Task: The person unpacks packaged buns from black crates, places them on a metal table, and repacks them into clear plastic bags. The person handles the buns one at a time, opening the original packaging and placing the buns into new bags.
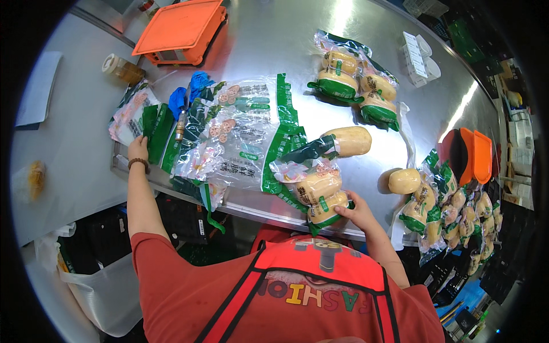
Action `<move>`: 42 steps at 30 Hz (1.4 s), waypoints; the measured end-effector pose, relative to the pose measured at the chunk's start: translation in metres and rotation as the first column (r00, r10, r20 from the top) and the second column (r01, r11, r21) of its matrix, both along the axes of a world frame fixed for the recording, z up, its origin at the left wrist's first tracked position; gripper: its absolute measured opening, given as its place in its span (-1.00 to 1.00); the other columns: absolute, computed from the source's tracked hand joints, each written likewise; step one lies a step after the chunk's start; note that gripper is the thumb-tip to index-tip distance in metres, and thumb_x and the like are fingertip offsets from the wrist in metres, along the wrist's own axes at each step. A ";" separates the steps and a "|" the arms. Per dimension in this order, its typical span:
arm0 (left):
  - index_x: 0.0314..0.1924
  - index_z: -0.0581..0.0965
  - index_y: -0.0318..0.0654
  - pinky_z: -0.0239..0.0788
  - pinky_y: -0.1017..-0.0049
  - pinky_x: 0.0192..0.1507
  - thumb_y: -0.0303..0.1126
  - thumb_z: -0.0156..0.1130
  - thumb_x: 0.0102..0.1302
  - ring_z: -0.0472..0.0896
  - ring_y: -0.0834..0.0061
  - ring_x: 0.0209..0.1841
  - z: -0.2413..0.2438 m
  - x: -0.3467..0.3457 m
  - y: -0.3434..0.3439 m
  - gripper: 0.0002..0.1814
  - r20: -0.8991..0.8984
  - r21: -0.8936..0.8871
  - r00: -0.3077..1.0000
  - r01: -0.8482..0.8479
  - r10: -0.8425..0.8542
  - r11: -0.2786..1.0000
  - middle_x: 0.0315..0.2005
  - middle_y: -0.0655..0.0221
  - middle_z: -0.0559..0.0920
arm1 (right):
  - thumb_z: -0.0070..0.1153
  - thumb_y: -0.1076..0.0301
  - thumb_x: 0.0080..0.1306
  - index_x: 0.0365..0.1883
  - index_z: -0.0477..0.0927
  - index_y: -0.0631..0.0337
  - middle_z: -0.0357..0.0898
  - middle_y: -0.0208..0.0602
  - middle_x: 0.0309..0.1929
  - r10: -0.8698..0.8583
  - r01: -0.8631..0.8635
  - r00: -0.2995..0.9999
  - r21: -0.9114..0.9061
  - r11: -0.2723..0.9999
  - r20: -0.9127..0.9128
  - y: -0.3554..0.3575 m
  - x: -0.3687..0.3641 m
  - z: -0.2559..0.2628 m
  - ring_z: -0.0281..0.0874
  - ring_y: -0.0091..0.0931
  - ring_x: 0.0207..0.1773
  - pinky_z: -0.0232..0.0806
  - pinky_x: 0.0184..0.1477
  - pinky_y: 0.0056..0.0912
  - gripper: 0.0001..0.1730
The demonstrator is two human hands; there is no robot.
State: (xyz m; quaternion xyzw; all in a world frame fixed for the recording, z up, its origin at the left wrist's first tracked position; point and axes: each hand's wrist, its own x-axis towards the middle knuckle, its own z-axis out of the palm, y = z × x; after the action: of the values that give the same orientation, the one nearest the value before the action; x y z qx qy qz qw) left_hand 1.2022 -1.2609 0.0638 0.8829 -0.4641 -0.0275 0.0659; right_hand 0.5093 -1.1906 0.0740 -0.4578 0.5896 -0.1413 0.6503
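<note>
My left hand (138,151), with a beaded bracelet at the wrist, is at the near edge of a small pile of printed plastic bags (131,118). Its fingertips meet the plastic, but whether they pinch it is unclear. My right hand (357,213) grips the near end of a clear-and-green bag of lotus root (319,188), thumb on top. Flat printed bags (244,133) lie spread between my hands. Beyond the gripped bag rests a bare lotus root section (352,140), its left end beside a dark green bag edge. Another bare piece (404,181) sits farther right.
Two filled bags (339,75) (378,98) lie toward the back of the metal table (274,38). Several more (454,214) crowd the right edge by an orange scale (476,156). At the back left are another orange device (184,30), a jar (122,68) and a blue-wrapped tool (180,124).
</note>
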 end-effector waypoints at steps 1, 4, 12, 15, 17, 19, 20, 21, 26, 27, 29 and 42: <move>-0.12 0.56 -0.19 0.37 0.22 -0.13 -0.15 0.03 0.29 0.55 0.07 -0.17 0.004 -0.002 -0.002 -0.67 0.002 -0.014 1.000 -0.031 0.031 0.999 -0.25 0.11 0.62 | 0.37 0.01 -0.03 0.15 0.34 0.28 0.49 -0.09 -0.02 0.018 -0.019 0.999 -0.042 0.999 -0.033 -0.001 0.002 0.003 0.45 -0.34 0.01 0.29 0.04 -0.34 -0.15; -0.17 0.56 -0.23 0.35 0.20 -0.10 -0.11 0.07 0.26 0.55 0.04 -0.14 -0.001 -0.007 0.000 -0.65 -0.015 -0.168 0.983 -0.185 0.186 0.968 -0.22 0.05 0.60 | 0.36 0.05 -0.01 0.10 0.38 0.29 0.51 -0.14 -0.06 0.050 -0.069 0.990 -0.146 0.987 -0.129 -0.002 0.010 0.014 0.47 -0.37 -0.03 0.31 0.02 -0.34 -0.21; -0.27 0.59 -0.33 0.36 0.40 -0.18 -0.06 0.38 0.02 0.55 0.42 -0.29 0.008 -0.042 -0.016 -0.54 -0.358 -0.174 0.891 -0.359 0.281 0.917 -0.36 0.24 0.63 | 0.35 0.14 0.01 0.04 0.40 0.31 0.52 -0.21 -0.12 0.017 -0.019 1.000 -0.235 0.972 -0.010 0.005 0.002 -0.002 0.45 -0.42 -0.06 0.28 0.02 -0.39 -0.31; -0.23 0.57 -0.34 0.36 0.44 -0.19 -0.18 0.33 0.11 0.54 0.44 -0.30 0.011 -0.045 -0.011 -0.63 -0.515 -0.065 0.798 -0.400 0.313 0.914 -0.36 0.25 0.62 | 0.35 0.21 0.01 0.04 0.40 0.31 0.52 -0.23 -0.13 0.006 -0.007 1.000 -0.224 0.975 -0.005 0.004 -0.003 -0.002 0.43 -0.45 -0.05 0.27 0.03 -0.42 -0.33; -0.19 0.55 -0.32 0.37 0.35 -0.16 -0.17 0.28 0.14 0.58 0.28 -0.25 0.001 -0.038 -0.006 -0.63 -0.396 -0.149 0.878 -0.349 0.267 0.925 -0.31 0.14 0.63 | 0.36 0.22 0.00 0.04 0.39 0.31 0.51 -0.24 -0.12 -0.032 0.037 0.999 -0.182 0.983 0.029 0.004 -0.007 0.004 0.42 -0.47 -0.04 0.27 0.02 -0.43 -0.33; -0.16 0.53 -0.30 0.37 0.26 -0.13 -0.18 0.21 0.19 0.58 0.14 -0.21 0.004 -0.048 -0.009 -0.66 -0.228 -0.197 0.942 -0.294 0.248 0.935 -0.29 0.05 0.62 | 0.36 0.24 0.00 0.04 0.38 0.31 0.50 -0.24 -0.12 -0.077 0.084 0.996 -0.169 0.982 0.049 0.004 -0.016 0.002 0.42 -0.47 -0.05 0.27 0.01 -0.44 -0.33; -0.15 0.52 -0.29 0.37 0.22 -0.13 -0.20 0.16 0.22 0.57 0.08 -0.19 0.006 -0.054 -0.012 -0.68 -0.114 -0.204 0.961 -0.271 0.252 0.941 -0.29 0.02 0.61 | 0.36 0.24 0.00 0.04 0.38 0.31 0.49 -0.24 -0.12 -0.099 0.108 0.993 -0.176 0.979 0.059 0.008 -0.020 -0.003 0.42 -0.47 -0.05 0.27 0.00 -0.45 -0.33; -0.15 0.50 -0.28 0.37 0.19 -0.12 -0.22 0.12 0.25 0.56 0.03 -0.17 0.013 -0.064 -0.016 -0.70 0.001 -0.208 0.968 -0.245 0.251 0.947 -0.29 -0.01 0.61 | 0.36 0.24 0.00 0.04 0.38 0.31 0.49 -0.24 -0.12 -0.123 0.133 0.990 -0.181 0.974 0.069 0.010 -0.023 -0.005 0.42 -0.48 -0.06 0.27 -0.01 -0.45 -0.32; -0.10 0.47 -0.26 0.35 0.11 -0.11 -0.25 0.00 0.30 0.54 -0.04 -0.15 0.023 -0.062 -0.022 -0.72 0.076 -0.091 0.960 -0.264 0.271 0.960 -0.25 -0.04 0.59 | 0.38 0.22 -0.05 0.03 0.39 0.30 0.47 -0.29 -0.17 -0.133 0.133 0.991 -0.172 0.976 0.012 0.007 -0.034 -0.004 0.40 -0.49 -0.11 0.27 -0.04 -0.46 -0.30; -0.10 0.47 -0.25 0.35 0.11 -0.11 -0.25 -0.01 0.30 0.54 -0.04 -0.16 0.023 -0.053 -0.021 -0.72 0.082 -0.134 0.955 -0.271 0.284 0.953 -0.24 -0.03 0.59 | 0.38 0.21 -0.06 0.03 0.39 0.29 0.47 -0.30 -0.18 -0.138 0.134 0.990 -0.184 0.974 -0.009 0.004 -0.044 -0.006 0.39 -0.49 -0.12 0.27 -0.05 -0.47 -0.29; -0.08 0.49 -0.21 0.37 0.12 -0.13 -0.24 -0.01 0.29 0.55 -0.02 -0.17 0.041 -0.055 -0.021 -0.71 0.149 -0.259 0.942 -0.258 0.302 0.931 -0.27 0.02 0.61 | 0.37 0.21 -0.06 0.04 0.39 0.28 0.46 -0.32 -0.19 -0.197 0.183 0.980 -0.224 0.957 -0.041 -0.005 -0.055 0.004 0.37 -0.51 -0.15 0.26 -0.07 -0.49 -0.30; -0.11 0.49 -0.14 0.37 0.11 -0.33 -0.23 -0.05 0.34 0.55 -0.02 -0.30 0.173 -0.076 0.003 -0.75 0.435 -0.287 0.895 0.036 0.096 0.957 -0.35 0.06 0.60 | 0.39 0.15 -0.09 0.26 0.21 0.22 0.38 -0.04 0.04 -0.088 0.008 0.983 -0.441 0.898 -0.162 -0.018 -0.086 -0.006 0.33 -0.28 0.12 0.18 0.17 -0.27 -0.04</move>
State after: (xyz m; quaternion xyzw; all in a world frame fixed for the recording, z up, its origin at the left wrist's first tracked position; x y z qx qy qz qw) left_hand 1.1262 -1.2576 0.2369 0.8537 -0.4520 0.2435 0.0864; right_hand 0.4231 -1.2085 0.0681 -0.5882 0.6094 -0.2451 0.4717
